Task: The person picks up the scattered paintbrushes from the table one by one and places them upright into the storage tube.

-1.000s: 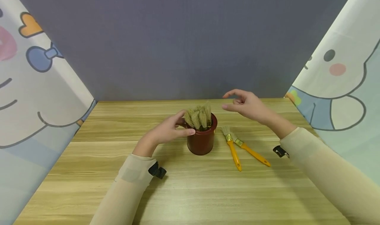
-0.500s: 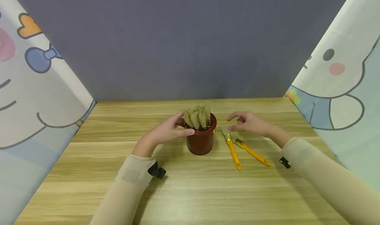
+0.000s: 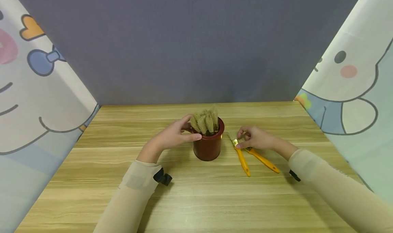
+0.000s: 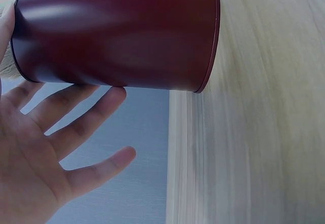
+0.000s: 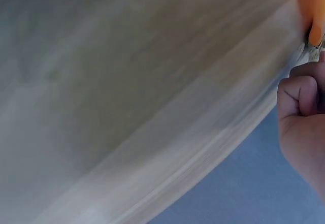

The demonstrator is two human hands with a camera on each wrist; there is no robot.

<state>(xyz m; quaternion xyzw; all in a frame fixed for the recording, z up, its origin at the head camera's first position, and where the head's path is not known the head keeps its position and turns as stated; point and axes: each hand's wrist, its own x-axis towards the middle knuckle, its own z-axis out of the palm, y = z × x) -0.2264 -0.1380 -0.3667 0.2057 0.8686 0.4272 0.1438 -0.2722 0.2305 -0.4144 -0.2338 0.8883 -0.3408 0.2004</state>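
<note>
In the head view my left hand [image 3: 176, 134] steadies a dark red cylindrical pot [image 3: 207, 149], thumb at the near rim and fingers behind. Several brushes stand in the pot, pale bristles [image 3: 204, 121] up. The left wrist view has fingertips [image 4: 118, 93] against the pot's smooth side [image 4: 122, 36], little finger apart. To the right of the pot, my right hand [image 3: 255, 137] pinches a yellow-handled paintbrush [image 3: 243, 161] at its metal ferrule. A second yellow-handled paintbrush [image 3: 265, 160] lies slanted beside it, its bristles hidden under the hand. Curled fingers show in the right wrist view.
The pot and brushes are on a wood-grain table [image 3: 196, 199]. A dark grey panel [image 3: 196, 45] rises behind its back edge. Cartoon-printed cloths [image 3: 356, 100] flank both sides. Black wrist bands [image 3: 162, 177] sit at the sleeve cuffs.
My right hand has come down from above the table onto the nearer paintbrush and its fingers have closed at the ferrule; that brush has turned slightly. My left hand and the pot have stayed put.
</note>
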